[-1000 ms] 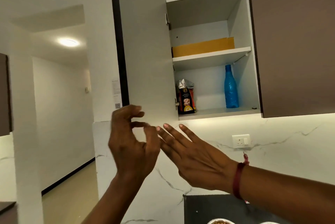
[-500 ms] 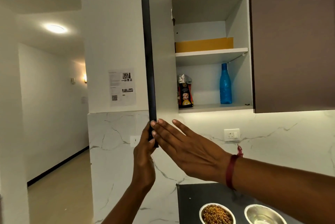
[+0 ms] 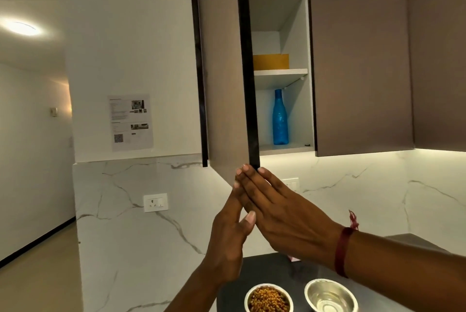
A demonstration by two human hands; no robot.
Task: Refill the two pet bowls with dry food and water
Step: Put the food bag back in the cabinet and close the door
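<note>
Blue bottle (image 3: 280,120), yellow box (image 3: 271,62), brown cabinet door (image 3: 222,72) (black-edged), white marble wall (image 3: 121,223) grey-veined.

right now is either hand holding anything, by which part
Nothing gripped: left hand and right hand press straight fingers on the cabinet door at its lower corner.

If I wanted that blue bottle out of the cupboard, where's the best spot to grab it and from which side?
The blue bottle stands upright on the bottom shelf, with the upper shelf close over its cap, so top-down looks cramped. Probably wrap its tapering shoulder from the front, slightly right, since the cabinet door crowds the left.
</note>
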